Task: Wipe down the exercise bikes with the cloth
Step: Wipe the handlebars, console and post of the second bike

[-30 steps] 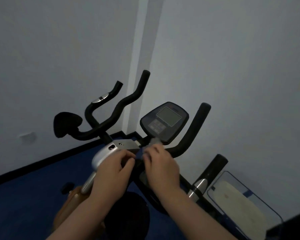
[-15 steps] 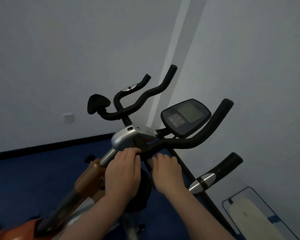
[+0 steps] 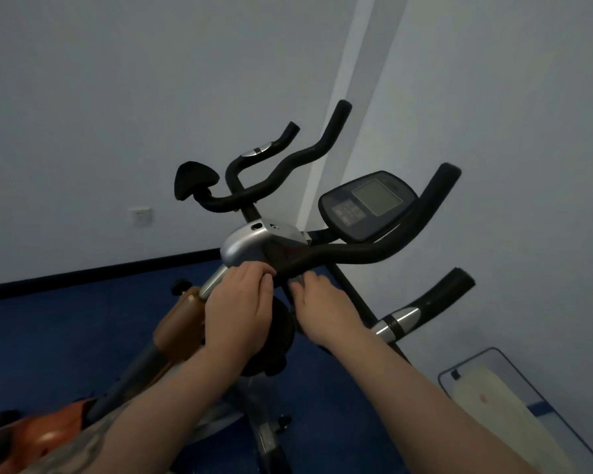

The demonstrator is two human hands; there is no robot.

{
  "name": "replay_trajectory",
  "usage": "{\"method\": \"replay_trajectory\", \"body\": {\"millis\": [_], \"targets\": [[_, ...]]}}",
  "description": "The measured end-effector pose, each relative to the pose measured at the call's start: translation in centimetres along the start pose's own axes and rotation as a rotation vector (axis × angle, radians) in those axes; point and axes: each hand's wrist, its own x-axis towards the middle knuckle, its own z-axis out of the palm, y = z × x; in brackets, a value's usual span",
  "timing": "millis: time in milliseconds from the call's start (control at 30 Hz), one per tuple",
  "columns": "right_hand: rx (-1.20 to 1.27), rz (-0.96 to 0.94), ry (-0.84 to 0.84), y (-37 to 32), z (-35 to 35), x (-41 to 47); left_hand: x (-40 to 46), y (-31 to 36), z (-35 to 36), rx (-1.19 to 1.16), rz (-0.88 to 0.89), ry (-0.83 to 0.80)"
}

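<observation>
Cloth point(image 3: 297, 280), frame centre: soft, limp; your right hand point(image 3: 322, 307) pinches it, left hand point(image 3: 240, 309) curls on the handlebar point(image 3: 356, 253). Bunch it, wrap the bar.

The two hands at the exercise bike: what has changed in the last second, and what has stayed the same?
One second ago both hands worked just under the dark oval console. They have come down and toward the person: the left hand now rests below the silver metal stem cover, and the right hand presses a barely visible grey cloth at the near end of the black foam handlebar. The hands stay close together.
</observation>
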Motion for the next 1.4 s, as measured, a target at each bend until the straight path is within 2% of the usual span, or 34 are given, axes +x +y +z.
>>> {"method": "replay_trajectory", "body": {"millis": [100,200,267,300,400,500,533,633,700,800,933,1000,1200,1300,1400], "targets": [[-0.238,-0.149,0.123,1.0,0.5,-3.6,-0.2,-0.1,-0.1,-0.005,-0.005,-0.012],[-0.249,-0.416,0.148,3.7,-1.6,-6.4,-0.1,-0.2,-0.2,-0.025,0.029,-0.044],[-0.363,-0.62,0.306,6.9,-3.0,-7.4,-0.2,-0.3,-0.4,0.007,0.086,-0.071],[-0.373,-0.626,0.412,8.7,-3.5,-7.8,-0.2,-0.2,-0.4,0.037,0.134,-0.079],[-0.136,-0.334,0.684,11.1,-4.0,-8.0,0.7,0.9,-0.5,0.062,0.382,-0.141],[0.103,-0.022,0.84,7.8,-0.5,-7.9,2.7,2.7,-0.2,0.046,0.616,-0.375],[0.114,-0.015,0.834,6.6,1.2,-8.1,3.1,3.1,-0.1,0.061,0.629,-0.473],[-0.1,-0.228,0.756,5.6,3.6,-9.2,3.6,3.0,0.3,0.152,0.652,-0.675],[-0.173,-0.159,0.79,7.3,1.7,-8.4,3.7,2.6,0.5,0.177,0.684,-0.721],[-0.037,0.122,0.934,8.1,-0.8,-7.5,3.6,2.6,0.3,0.167,0.672,-0.715],[0.545,0.443,1.037,2.1,3.6,-7.0,3.3,2.7,0.1,0.134,0.653,-0.638],[0.738,0.567,1.115,0.1,4.8,-6.3,3.3,2.7,0.3,0.114,0.654,-0.607],[0.755,0.828,1.128,6.6,-3.2,-3.0,3.3,2.5,0.5,0.086,0.706,-0.569],[0.677,0.874,1.188,4.6,-1.7,-2.4,3.3,2.5,0.5,0.101,0.694,-0.603],[0.649,0.842,1.157,4.0,-0.7,-3.0,3.4,2.3,0.7,0.1,0.694,-0.611]]}}
